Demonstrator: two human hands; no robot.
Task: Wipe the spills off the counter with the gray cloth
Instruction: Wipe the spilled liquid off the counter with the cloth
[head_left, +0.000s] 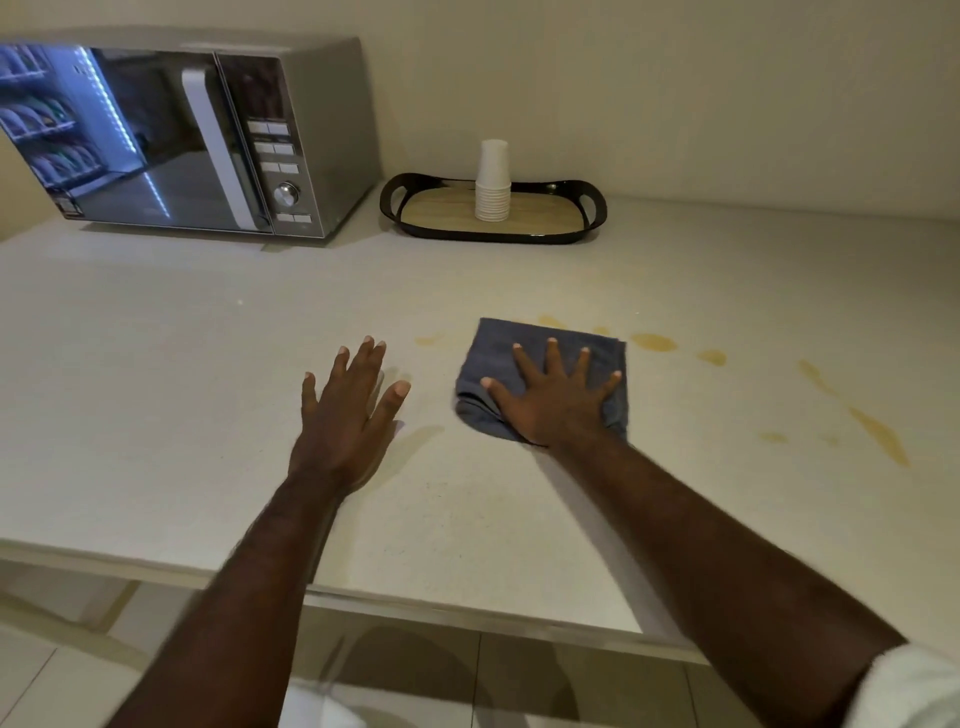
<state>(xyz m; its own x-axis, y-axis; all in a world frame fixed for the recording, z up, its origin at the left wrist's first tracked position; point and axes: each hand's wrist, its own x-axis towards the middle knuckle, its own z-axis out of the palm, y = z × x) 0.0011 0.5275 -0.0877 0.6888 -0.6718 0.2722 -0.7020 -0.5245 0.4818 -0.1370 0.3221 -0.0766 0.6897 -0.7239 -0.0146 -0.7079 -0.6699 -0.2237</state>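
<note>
Fingers, right: your right hand (558, 397) is spread wide, fingers (551, 358) splayed flat and pressing on the folded gray terry cloth (597, 353); nothing is gripped, the cloth is only pinned under the palm.
Fingers, left: your left hand (345, 415) is open, fingers loosely together, low over or resting on the pale speckled counter (182, 389); contact cannot be confirmed. It holds nothing.
Cloth position: mid-counter, just right of your left hand, its far edge touching the nearest yellowish spill marks (654, 341).
Spills outstanding: a small smear (428, 339) left of the cloth, droplets along its far edge, and a trail of streaks (880, 434) running right, well apart from the cloth. By my judgement most of the wiping remains.
Risk, smearing: with a flat palm and no grip, the cloth may slide or bunch under you and drag liquid into a thin film.
Risk, missed area: the far-right streaks call for a long reach; pressure may lighten there and leave residue.
Risk, left hand: it sits near a faint mark and could track liquid elsewhere.
Bystanders: the silver microwave oven (208, 140) and black oval tray (592, 208) bearing stacked white paper cups (492, 182) stand well clear at the wall.
</note>
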